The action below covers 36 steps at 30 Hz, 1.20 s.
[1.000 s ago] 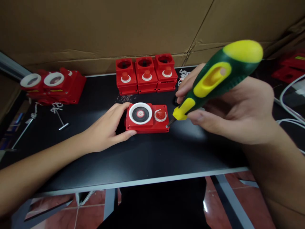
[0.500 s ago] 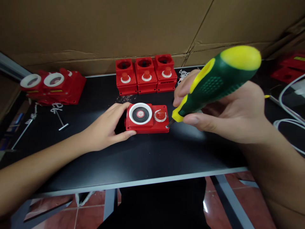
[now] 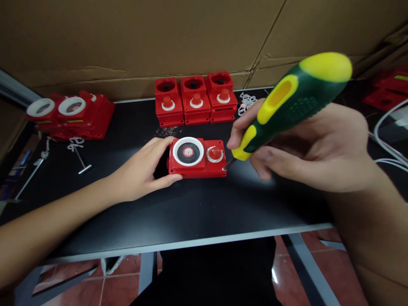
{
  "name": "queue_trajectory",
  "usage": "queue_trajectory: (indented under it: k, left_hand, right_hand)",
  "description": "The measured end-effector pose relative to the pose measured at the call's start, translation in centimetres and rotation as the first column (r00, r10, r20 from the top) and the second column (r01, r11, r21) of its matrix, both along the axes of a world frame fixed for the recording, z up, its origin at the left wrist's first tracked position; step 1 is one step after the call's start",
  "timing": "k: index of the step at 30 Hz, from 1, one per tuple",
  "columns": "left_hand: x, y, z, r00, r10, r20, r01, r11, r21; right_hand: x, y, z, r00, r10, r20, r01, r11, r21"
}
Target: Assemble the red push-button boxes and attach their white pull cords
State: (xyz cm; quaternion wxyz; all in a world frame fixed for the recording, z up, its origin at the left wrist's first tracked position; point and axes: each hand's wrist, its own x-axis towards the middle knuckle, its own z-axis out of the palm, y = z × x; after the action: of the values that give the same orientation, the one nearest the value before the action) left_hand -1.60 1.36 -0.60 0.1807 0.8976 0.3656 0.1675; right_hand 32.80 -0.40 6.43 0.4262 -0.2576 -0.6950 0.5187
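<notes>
A red alarm-like box (image 3: pixel 197 171) lies on the black table, with a white-ringed dark disc and a small red dome on its top. My left hand (image 3: pixel 143 170) is closed around the box's left end, thumb at the near side and fingers at the far side. In my right hand (image 3: pixel 306 148) is a green and yellow screwdriver (image 3: pixel 293 106), tilted up to the right. Its tip meets a silver screw (image 3: pixel 224 169) at the box's near right corner. My thumb and fingers are wrapped round the lower handle.
Three red boxes (image 3: pixel 196 114) stand in a row at the back, against cardboard (image 3: pixel 134 42). More red boxes (image 3: pixel 92 121) with white rings are at the left, near a small T-shaped metal rod (image 3: pixel 85 169). White cables (image 3: pixel 387 140) lie at the right.
My right hand has shifted slightly right and its grip has turned the screwdriver handle, so the yellow inset shows more. The left hand and box have hardly moved.
</notes>
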Motion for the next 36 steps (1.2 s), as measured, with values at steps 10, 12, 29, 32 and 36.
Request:
queue_trajectory:
  k: [10, 12, 29, 32, 36]
  left_hand:
    - [-0.2, 0.0, -0.2, 1.000, 0.022, -0.005, -0.022, 0.999, -0.025]
    - [-0.1, 0.0, -0.3, 1.000, 0.020, -0.002, -0.020, 1.000, -0.021]
    - [0.3, -0.1, 0.0, 0.999, 0.030, -0.020, -0.031, 0.998, -0.055]
    - [0.3, 0.0, 0.1, 0.999, 0.032, -0.017, -0.033, 0.998, -0.062]
    - [0.4, 0.0, 0.2, 0.999, 0.038, -0.024, -0.040, 0.996, -0.085]
  right_hand:
    - [0.3, 1.1, -1.3, 0.987, -0.090, 0.130, 0.067, 0.983, 0.174]
    - [0.2, 1.4, -1.8, 0.988, -0.102, 0.115, 0.071, 0.967, 0.243]
    - [0.4, 0.5, 0.6, 0.994, 0.050, 0.096, -0.047, 0.998, -0.032]
    - [0.2, 0.7, 0.4, 0.996, 0.015, 0.082, -0.012, 0.999, -0.033]
    - [0.0, 0.9, 0.2, 0.995, -0.011, 0.095, 0.011, 1.000, 0.001]
